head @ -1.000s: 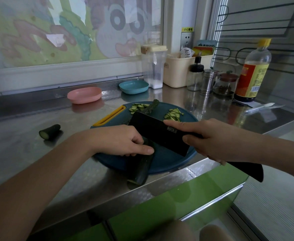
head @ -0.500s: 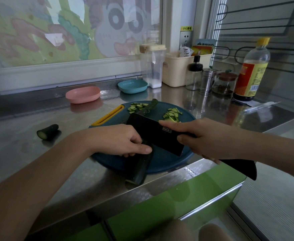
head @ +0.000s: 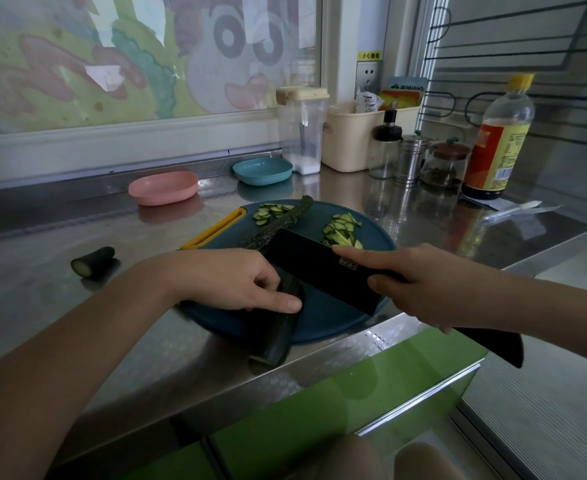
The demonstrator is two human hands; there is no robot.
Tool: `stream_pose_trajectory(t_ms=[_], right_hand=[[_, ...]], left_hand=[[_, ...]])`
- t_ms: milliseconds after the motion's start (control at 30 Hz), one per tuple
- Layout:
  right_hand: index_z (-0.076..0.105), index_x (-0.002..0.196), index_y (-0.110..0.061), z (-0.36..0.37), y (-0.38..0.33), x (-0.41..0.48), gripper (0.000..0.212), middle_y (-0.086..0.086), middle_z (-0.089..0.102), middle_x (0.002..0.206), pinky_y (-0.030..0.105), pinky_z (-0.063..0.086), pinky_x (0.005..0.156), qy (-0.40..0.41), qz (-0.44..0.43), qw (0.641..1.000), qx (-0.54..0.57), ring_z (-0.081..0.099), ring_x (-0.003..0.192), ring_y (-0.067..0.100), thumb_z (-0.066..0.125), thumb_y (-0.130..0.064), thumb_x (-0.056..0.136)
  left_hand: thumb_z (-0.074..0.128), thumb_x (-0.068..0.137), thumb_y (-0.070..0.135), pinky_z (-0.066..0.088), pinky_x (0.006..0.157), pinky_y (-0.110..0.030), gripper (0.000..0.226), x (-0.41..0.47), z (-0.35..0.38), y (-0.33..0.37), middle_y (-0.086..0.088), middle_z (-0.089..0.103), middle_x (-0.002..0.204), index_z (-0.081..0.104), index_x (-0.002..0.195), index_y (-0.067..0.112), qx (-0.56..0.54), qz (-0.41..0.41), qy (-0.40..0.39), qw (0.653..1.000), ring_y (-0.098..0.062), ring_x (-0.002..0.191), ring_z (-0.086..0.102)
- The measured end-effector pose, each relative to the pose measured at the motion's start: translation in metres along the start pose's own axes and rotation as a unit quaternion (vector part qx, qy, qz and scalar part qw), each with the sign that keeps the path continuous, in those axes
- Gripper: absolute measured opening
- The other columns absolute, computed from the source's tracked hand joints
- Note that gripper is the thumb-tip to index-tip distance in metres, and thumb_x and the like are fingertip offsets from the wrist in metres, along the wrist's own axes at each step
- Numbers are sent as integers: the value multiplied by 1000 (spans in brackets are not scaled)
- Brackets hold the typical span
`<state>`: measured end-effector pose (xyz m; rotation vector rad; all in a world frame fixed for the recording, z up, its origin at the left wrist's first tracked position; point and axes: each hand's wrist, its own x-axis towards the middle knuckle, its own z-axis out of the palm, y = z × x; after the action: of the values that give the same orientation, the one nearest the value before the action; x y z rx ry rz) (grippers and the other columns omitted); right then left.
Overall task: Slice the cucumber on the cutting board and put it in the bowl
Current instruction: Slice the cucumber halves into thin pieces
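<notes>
Cutting board (head: 326,317) dark blue; yellow strip (head: 212,230) along far-left edge. Cucumber (head: 274,337) dark green skin, pale cut face. Slices (head: 342,230) pale green, dark rims. Knife (head: 320,268) black. Pink bowl (head: 163,187), teal bowl (head: 262,170). Desk (head: 42,244) silver-grey steel. Cabinet front (head: 320,403) bright green. Bottle (head: 500,140) yellow cap, red-and-yellow label. Basket (head: 351,140) cream.

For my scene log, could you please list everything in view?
cutting board: one, dark blue, counter edge.
cucumber: one, dark green, across the board.
slices: two piles, pale green, board's far side.
cucumber end: one, dark green, counter left.
knife: one, black, over the cucumber.
pink bowl: one, far counter.
blue bowl: one, beside it.
cream bin: one, back wall.
sauce bottle: one, yellow cap, back right.
left hand: holds the cucumber.
right hand: grips the knife.
</notes>
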<state>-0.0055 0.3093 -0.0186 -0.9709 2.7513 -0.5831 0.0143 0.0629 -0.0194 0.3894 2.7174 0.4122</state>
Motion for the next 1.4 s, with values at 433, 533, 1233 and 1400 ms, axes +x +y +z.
stream_pose_trajectory(t_ms=[433, 533, 1233, 1400], right_hand=[[29, 136, -59, -6, -4, 1, 54, -7, 50, 40, 21, 45, 43, -21, -10, 995, 96, 44, 31, 6, 39, -19, 100], [28, 136, -59, -7, -6, 1, 55, -5, 51, 43, 23, 48, 44, -26, -11, 996, 82, 45, 32, 7, 39, -19, 100], [18, 141, -56, 13, -21, 11, 55, -8, 47, 57, 15, 46, 40, -23, -27, 999, -12, 49, 35, 4, 35, -22, 101], [16, 139, -59, 11, -13, 6, 55, 1, 58, 69, 17, 49, 43, -9, -17, 999, -43, 49, 36, 5, 34, -24, 101]], left_hand=[[48, 64, 72, 36, 57, -22, 52, 1, -1, 1, 13, 50, 50, 51, 61, 20, -6, 4, -14, 1000, 0, 49, 43], [49, 64, 71, 37, 58, -21, 51, 1, -1, 1, 15, 51, 50, 51, 61, 20, -7, 1, -17, 1000, 1, 49, 44], [47, 59, 74, 40, 60, -24, 54, 0, -1, 3, 9, 56, 56, 53, 61, 21, 5, -6, -8, 1000, -2, 52, 48], [49, 52, 83, 38, 61, -29, 60, -2, -1, 3, 10, 50, 58, 52, 62, 24, 26, -8, -10, 1000, -6, 56, 45]])
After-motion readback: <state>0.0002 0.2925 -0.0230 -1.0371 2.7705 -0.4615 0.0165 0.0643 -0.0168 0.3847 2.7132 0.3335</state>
